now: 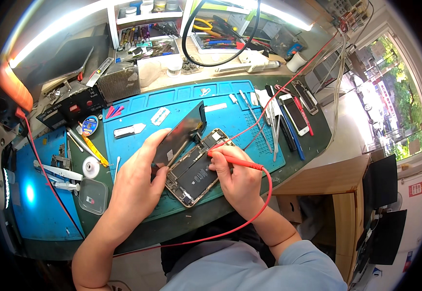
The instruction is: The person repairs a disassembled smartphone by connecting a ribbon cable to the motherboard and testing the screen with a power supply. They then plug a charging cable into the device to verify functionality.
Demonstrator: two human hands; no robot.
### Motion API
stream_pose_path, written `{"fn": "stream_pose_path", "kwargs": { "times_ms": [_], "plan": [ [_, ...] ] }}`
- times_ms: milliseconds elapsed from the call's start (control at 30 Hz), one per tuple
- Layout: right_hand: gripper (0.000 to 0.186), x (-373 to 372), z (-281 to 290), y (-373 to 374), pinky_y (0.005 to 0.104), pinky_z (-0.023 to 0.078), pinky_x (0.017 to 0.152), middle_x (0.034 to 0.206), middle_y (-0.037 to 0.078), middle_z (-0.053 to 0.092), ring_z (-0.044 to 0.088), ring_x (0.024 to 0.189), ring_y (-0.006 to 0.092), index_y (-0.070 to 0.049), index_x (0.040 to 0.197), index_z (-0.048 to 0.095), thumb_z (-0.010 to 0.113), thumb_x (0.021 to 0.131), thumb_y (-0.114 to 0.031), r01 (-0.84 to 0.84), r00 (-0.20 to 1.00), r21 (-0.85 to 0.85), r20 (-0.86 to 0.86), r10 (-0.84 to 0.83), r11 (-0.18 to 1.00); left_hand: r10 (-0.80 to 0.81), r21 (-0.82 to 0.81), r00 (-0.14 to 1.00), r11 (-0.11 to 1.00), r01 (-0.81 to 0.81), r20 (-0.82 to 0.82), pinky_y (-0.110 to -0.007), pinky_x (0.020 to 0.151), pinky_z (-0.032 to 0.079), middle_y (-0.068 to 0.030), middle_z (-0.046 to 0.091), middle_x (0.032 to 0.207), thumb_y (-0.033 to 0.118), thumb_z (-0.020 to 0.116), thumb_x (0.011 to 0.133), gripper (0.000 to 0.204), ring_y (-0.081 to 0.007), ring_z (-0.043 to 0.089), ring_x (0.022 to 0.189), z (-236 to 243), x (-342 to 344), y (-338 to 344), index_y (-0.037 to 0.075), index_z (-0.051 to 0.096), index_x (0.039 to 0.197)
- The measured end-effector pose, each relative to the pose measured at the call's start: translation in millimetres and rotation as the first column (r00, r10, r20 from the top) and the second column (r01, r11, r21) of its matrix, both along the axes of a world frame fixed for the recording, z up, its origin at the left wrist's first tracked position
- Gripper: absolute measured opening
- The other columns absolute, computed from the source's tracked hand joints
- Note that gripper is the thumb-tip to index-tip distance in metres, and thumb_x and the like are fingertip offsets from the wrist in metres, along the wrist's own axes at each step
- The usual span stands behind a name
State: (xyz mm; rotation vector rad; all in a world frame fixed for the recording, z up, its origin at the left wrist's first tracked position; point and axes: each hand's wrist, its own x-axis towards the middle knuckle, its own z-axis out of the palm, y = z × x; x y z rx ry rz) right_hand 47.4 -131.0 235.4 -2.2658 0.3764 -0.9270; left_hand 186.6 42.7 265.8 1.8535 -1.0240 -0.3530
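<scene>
black screen [179, 137], tilted up, hides some blue mat [138, 107].

A: Tip of the red probe [242, 162]?
B: Too small to make out. Perhaps touching the opened phone [195, 169]; view too poor to swear to it.
A: Left hand [139, 182]?
B: Some fingers hidden behind the raised screen panel [178, 138].
A: Battery [196, 181] print?
B: Too fine to read.
A: Edges?
B: Black loop [187, 41] clipped at top, pale blue shirt [235, 271] at bottom.
</scene>
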Motion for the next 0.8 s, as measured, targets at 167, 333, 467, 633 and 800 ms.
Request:
{"fn": "stream_pose_path", "kwargs": {
  "times_ms": [167, 333, 467, 633, 800],
  "plan": [
    [0.014, 0, 0, -1, 0.0337, 0.052, 0.058, 0.081, 0.010, 0.067, 0.066, 0.066, 0.0249, -0.003, 0.098, 0.067, 0.068, 0.101, -0.016, 0.002, 1.000, 0.001, -0.009, -0.002, 1.000, 0.003, -0.008, 1.000, 1.000, -0.003, -0.003, -0.039, 0.080, 0.058, -0.0194, 0.066, 0.125, -0.011, 0.065, 0.087, 0.068, -0.0335, 0.072, 0.092, 0, 0, -1, 0.011, 0.047, 0.149],
    [0.013, 0, 0, -1, 0.0343, 0.052, 0.060, 0.082, 0.010, 0.067, 0.066, 0.068, 0.0271, -0.003, 0.098, 0.067, 0.069, 0.100, -0.016, 0.000, 1.000, -0.001, -0.012, 0.000, 1.000, 0.005, -0.011, 1.000, 1.000, -0.005, 0.009, -0.039, 0.080, 0.058, -0.0195, 0.066, 0.125, -0.011, 0.064, 0.087, 0.067, -0.0331, 0.072, 0.094, 1, 0, -1, 0.010, 0.047, 0.149],
    [0.014, -3, 1, 0, 0.0314, 0.053, 0.061, 0.086, 0.010, 0.068, 0.068, 0.069, 0.0223, -0.002, 0.098, 0.067, 0.067, 0.102, -0.015, -0.025, 0.999, 0.054, 0.035, 0.023, 0.998, 0.000, -0.033, 0.999, 0.999, 0.002, 0.047, -0.038, 0.080, 0.059, -0.0192, 0.066, 0.125, -0.012, 0.063, 0.087, 0.067, -0.0319, 0.072, 0.095, -2, 0, -2, 0.009, 0.047, 0.149],
    [0.017, -29, 8, -10, 0.0268, 0.054, 0.063, 0.089, 0.011, 0.069, 0.067, 0.071, 0.0142, 0.002, 0.105, 0.064, 0.056, 0.108, -0.013, -0.199, 0.916, 0.103, 0.373, 0.148, 0.975, 0.022, -0.001, 0.998, 1.000, -0.022, -0.053, -0.034, 0.081, 0.059, -0.0164, 0.065, 0.131, -0.013, 0.064, 0.087, 0.065, -0.0258, 0.071, 0.100, 3, -2, -2, 0.008, 0.050, 0.147],
    [0.030, -50, -7, -22, 0.0268, 0.050, 0.058, 0.082, 0.011, 0.065, 0.062, 0.061, 0.0135, 0.001, 0.105, 0.059, 0.046, 0.111, -0.025, -0.106, 0.901, 0.162, 0.433, 0.026, 0.981, 0.021, -0.015, 1.000, 1.000, -0.021, -0.015, -0.035, 0.081, 0.060, -0.0167, 0.065, 0.131, -0.014, 0.062, 0.088, 0.065, -0.0275, 0.071, 0.096, 1, -3, -1, 0.008, 0.048, 0.148]
  ]
}}
